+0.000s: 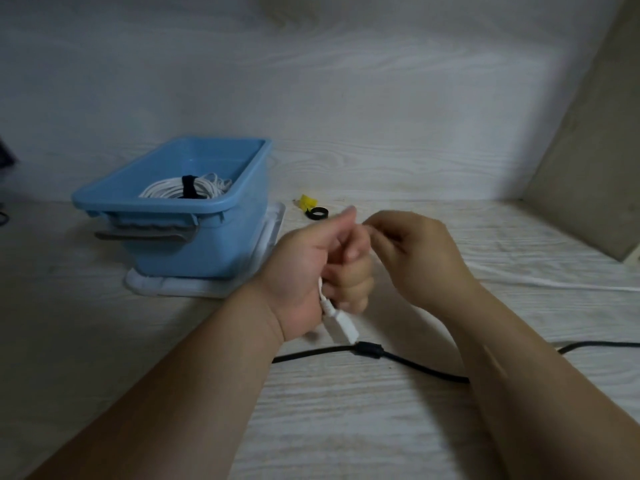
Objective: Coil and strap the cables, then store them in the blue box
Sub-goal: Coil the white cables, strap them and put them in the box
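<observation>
My left hand (322, 258) grips a white cable, and the cable's white plug (341, 323) hangs out below the fist. Close beside it, my right hand (415, 258) has its fingers curled and pinches the same white cable near the left thumb. The rest of the white cable (554, 282) trails off to the right across the table. The blue box (180, 206) stands at the left on a white lid (194, 289). Inside it lies a coiled white cable (183, 190) bound with a black strap.
A black cable (408, 362) with a ferrite bead lies across the table under my forearms. A rolled black strap (318, 213) and a yellow item (306, 201) sit behind my hands. A wall stands behind, and a side panel closes the right.
</observation>
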